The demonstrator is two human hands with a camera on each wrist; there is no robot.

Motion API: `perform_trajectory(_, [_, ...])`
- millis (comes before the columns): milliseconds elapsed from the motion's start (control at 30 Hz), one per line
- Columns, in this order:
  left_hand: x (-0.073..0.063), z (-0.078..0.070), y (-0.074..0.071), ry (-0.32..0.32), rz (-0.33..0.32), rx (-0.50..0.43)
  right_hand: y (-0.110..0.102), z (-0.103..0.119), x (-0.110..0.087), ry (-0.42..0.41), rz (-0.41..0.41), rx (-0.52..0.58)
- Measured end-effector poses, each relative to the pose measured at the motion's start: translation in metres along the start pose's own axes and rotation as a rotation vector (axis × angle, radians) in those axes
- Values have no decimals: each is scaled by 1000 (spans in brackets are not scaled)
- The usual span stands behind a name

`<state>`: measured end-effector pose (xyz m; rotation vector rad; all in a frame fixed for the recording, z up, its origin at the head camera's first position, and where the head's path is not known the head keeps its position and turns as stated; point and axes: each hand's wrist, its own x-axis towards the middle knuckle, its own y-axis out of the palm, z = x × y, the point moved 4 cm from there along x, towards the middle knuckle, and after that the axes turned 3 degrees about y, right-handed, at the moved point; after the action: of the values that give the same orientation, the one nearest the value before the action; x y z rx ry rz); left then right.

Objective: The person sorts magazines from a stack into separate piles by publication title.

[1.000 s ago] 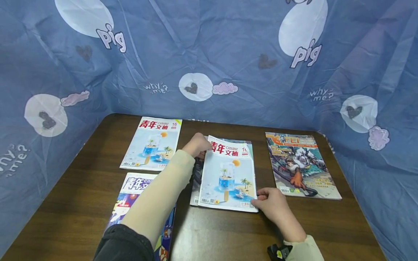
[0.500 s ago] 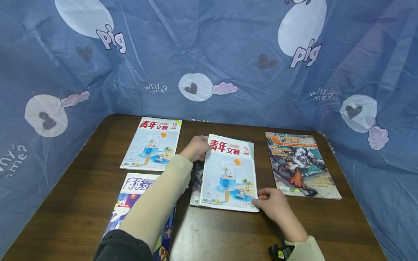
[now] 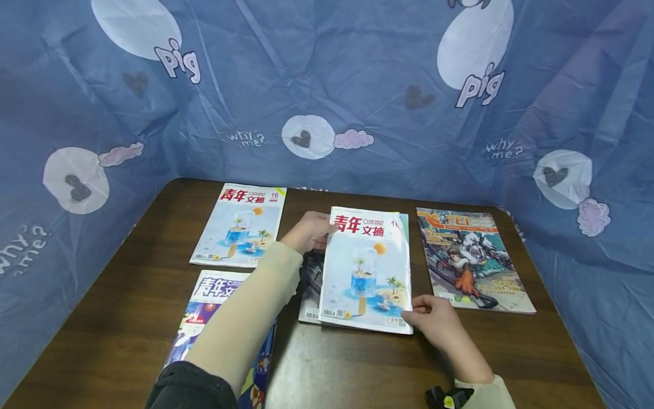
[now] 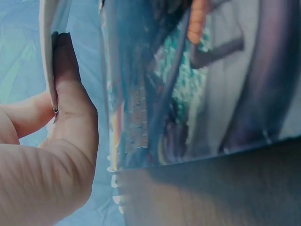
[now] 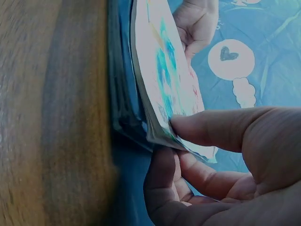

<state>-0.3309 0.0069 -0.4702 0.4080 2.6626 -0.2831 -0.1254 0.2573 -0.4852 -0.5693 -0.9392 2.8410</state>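
A white-and-light-blue magazine with red lettering and an ice-pop picture (image 3: 365,261) lies over a darker magazine (image 3: 310,295) in the middle of the table. My left hand (image 3: 308,232) pinches its upper left edge; in the left wrist view the pages (image 4: 48,52) run between thumb and fingers, apart from the dark illustrated cover below. My right hand (image 3: 438,325) grips the lower right corner, thumb (image 5: 207,127) on the cover and fingers underneath. In the right wrist view this magazine tilts off the pile beneath it. Most of the dark cover is hidden in the head view.
A similar ice-pop magazine (image 3: 237,230) lies at the back left. In front of it, a purple-lettered magazine (image 3: 191,324) is partly covered by my left sleeve. A comic-style magazine (image 3: 475,261) lies at the right. Blue printed cloth (image 3: 327,74) hangs behind the wooden table (image 3: 317,375).
Both hands have shifted the ice-pop magazine a little to the right, uncovering slightly more of the dark magazine's left side. The other magazines have stayed put.
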Motion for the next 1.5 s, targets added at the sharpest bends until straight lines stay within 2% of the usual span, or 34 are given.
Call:
perform_trajectory(133, [-4,-4,-5,3,13,-17,-3,6,-4,2,-15,48])
perform_trajectory(267, [-7,-8,-11,11,28,-39,-3,13,-8,-5,-10,151])
perform_trajectory(467, [-7,-9,-27,21,8,-59,5,21,-7,-13,14,235])
perform_trajectory(800, [-8,-7,-64,16,-47,-54,26,46,0,-32,39,250])
perform_trajectory(1267, [-14,0,-106,-21,-99,-34,52,73,12,-78,71,248])
perform_trajectory(1500, [-12,5,-127,-23,-151,-52,68,89,19,-92,98,257])
